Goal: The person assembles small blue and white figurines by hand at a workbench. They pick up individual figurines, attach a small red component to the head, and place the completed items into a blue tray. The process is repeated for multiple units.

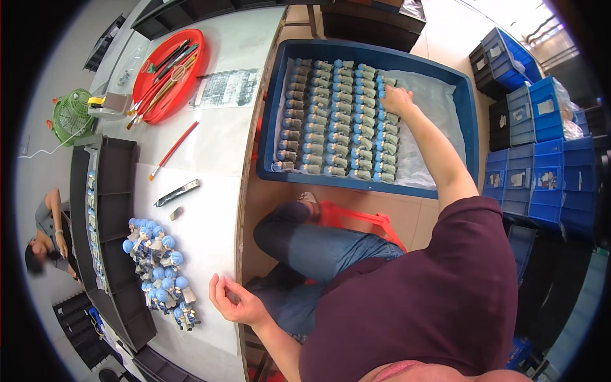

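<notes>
My right hand [396, 100] reaches into a large blue tray [372, 56], its fingertips closed around a small blue-haired figurine near the far end of the rightmost row; the fingers partly cover it. Rows of similar figurines [340, 116] lie on a pale sheet in the tray. Over the near edge of the white-topped table, my left hand [238, 304] hangs with loosely curled, parted fingers and nothing in it. To its left stands a cluster of blue-haired figurines [159, 270] on the table.
A red oval tray [198, 60] holds brushes; another brush [175, 149], a dark tube [177, 193] and a tape dispenser [111, 105] lie nearby. A green fan [71, 118] and a black tray [121, 254] line the far side. Blue crates [533, 169] are stacked right. Another person [54, 232] sits left.
</notes>
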`<state>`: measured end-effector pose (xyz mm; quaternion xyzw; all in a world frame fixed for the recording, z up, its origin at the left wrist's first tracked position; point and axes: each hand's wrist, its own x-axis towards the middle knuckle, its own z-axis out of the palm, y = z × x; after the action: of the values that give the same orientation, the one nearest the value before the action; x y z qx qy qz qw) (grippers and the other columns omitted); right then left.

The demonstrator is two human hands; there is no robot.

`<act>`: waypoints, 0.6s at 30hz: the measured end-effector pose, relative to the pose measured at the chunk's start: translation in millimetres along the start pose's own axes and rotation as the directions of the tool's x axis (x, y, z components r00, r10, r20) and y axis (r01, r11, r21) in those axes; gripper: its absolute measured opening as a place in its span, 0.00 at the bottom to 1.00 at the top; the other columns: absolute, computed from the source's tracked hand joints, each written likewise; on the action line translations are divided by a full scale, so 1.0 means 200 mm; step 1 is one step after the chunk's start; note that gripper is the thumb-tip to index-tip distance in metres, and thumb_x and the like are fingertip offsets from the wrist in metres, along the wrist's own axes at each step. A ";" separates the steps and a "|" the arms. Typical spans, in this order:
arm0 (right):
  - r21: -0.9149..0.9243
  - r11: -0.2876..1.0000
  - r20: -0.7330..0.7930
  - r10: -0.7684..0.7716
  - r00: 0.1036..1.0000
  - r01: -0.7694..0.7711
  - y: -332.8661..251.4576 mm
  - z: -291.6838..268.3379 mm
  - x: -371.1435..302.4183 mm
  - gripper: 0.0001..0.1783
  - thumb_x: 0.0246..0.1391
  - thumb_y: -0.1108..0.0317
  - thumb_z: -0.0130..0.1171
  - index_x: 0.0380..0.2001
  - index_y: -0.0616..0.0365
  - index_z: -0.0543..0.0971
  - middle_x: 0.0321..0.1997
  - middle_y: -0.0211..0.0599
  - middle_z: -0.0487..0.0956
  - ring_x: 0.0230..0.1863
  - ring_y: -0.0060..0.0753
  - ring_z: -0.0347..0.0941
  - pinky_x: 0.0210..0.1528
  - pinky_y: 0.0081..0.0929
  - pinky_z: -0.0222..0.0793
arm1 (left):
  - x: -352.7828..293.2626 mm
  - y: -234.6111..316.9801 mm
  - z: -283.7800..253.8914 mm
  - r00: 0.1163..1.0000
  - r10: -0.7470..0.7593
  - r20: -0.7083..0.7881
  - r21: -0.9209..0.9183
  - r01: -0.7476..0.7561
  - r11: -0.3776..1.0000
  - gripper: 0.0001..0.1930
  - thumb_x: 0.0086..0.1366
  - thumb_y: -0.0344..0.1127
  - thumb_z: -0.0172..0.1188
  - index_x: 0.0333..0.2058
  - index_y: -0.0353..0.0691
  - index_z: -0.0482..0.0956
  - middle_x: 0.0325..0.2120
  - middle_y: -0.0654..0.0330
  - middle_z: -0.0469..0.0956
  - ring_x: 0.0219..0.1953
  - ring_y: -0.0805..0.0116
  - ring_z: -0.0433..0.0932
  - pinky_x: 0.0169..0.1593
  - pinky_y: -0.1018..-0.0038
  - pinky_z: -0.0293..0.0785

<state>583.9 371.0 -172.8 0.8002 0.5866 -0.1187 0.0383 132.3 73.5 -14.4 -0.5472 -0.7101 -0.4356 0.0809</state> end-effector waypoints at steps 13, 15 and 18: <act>0.292 0.951 -0.218 -0.036 0.975 0.100 0.20 0.07 0.35 0.18 0.43 0.76 0.51 0.39 0.48 0.78 0.43 0.44 0.77 0.48 0.44 0.71 0.50 0.35 0.65 | 0.02 0.02 0.05 1.000 0.031 0.002 0.046 -0.032 0.998 0.06 0.59 0.19 0.51 0.36 0.26 0.73 0.41 0.49 0.71 0.37 0.63 0.75 0.35 0.76 0.76; 0.337 0.925 -0.266 -0.082 0.961 0.172 0.15 0.09 0.35 0.16 0.44 0.76 0.51 0.38 0.50 0.79 0.41 0.45 0.77 0.47 0.45 0.72 0.49 0.35 0.66 | 0.01 0.00 0.03 1.000 0.022 -0.016 0.058 -0.021 0.998 0.06 0.59 0.19 0.51 0.35 0.27 0.73 0.40 0.49 0.72 0.37 0.62 0.75 0.35 0.76 0.76; 0.289 0.900 -0.375 -0.208 0.903 0.327 0.20 0.23 0.49 0.13 0.46 0.71 0.53 0.37 0.53 0.78 0.39 0.44 0.78 0.43 0.41 0.74 0.46 0.33 0.67 | 0.00 -0.03 0.01 0.997 0.047 -0.061 0.143 -0.038 0.989 0.06 0.57 0.20 0.53 0.34 0.30 0.74 0.38 0.49 0.74 0.35 0.60 0.76 0.32 0.76 0.75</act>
<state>642.2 441.0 -243.9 0.7130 0.6602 -0.0859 -0.2198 127.6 74.2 -19.0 -0.5408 -0.7244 -0.3996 0.1519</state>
